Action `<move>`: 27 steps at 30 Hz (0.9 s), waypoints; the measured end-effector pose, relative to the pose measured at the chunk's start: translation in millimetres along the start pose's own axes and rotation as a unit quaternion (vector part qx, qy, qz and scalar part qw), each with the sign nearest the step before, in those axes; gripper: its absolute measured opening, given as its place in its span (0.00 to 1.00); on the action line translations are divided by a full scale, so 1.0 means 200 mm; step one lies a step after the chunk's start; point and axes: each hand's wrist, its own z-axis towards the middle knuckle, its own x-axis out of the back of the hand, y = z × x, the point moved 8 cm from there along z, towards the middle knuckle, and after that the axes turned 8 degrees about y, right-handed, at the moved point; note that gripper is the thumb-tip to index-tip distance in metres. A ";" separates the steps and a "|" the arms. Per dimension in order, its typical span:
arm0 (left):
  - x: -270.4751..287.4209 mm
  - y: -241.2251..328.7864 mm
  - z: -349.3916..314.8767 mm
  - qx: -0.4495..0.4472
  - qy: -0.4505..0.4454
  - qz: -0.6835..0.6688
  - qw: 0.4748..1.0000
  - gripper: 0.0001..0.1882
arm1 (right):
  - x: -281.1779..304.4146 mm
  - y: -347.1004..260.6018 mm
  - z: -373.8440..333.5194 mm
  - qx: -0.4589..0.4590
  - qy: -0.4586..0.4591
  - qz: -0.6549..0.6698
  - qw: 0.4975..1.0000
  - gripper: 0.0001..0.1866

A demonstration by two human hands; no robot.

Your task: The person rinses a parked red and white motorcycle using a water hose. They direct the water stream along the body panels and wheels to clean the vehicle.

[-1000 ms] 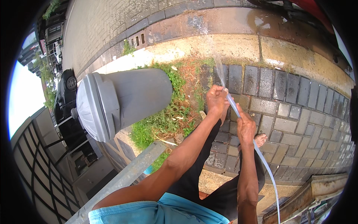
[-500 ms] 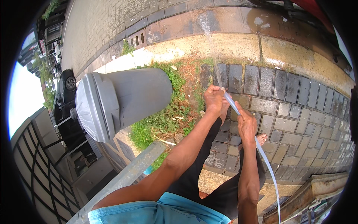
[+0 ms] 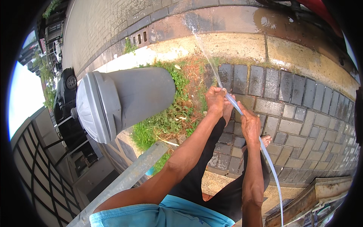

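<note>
A clear, bluish hose (image 3: 270, 165) runs up from the lower edge, past my right forearm, and through both hands. My left hand (image 3: 217, 100) pinches it at its open end, fingers closed round the tip. Further back along it, my right hand (image 3: 249, 123) is wrapped round the hose. From the tip a stream of water (image 3: 206, 53) shoots away from me and slightly left. It crosses the pale kerb (image 3: 238, 45) and splashes on the wet gutter strip (image 3: 223, 19) beyond.
A grey lidded bin (image 3: 140, 94) stands left of my hands, beside grass and weeds (image 3: 177, 117). Dark wet paving bricks (image 3: 280, 85) spread to the right. A metal post (image 3: 124, 181) rises near my left arm. A dark car (image 3: 65, 90) is far left.
The water stream has swung a little left, and its splash now lands further left in the gutter. Both hands keep their hold on the hose, almost unmoved.
</note>
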 end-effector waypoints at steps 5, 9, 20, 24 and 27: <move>0.00 0.02 -0.01 0.002 -0.002 -0.006 1.000 0.06 | 0.00 -0.01 0.01 -0.004 -0.008 -0.002 1.000 0.29; 0.00 0.04 -0.03 0.000 0.009 -0.027 1.000 0.06 | 0.00 -0.02 0.01 0.007 -0.004 0.004 1.000 0.29; 0.05 0.02 -0.01 -0.018 0.021 -0.022 0.999 0.07 | -0.01 -0.04 0.02 -0.006 -0.022 0.013 1.000 0.28; 0.07 0.01 -0.01 -0.014 0.023 -0.035 0.999 0.06 | -0.01 -0.04 0.02 -0.008 -0.030 0.008 0.999 0.28; 0.08 0.01 -0.01 -0.019 0.028 -0.037 0.999 0.06 | -0.02 -0.04 0.01 -0.011 -0.034 0.011 0.999 0.28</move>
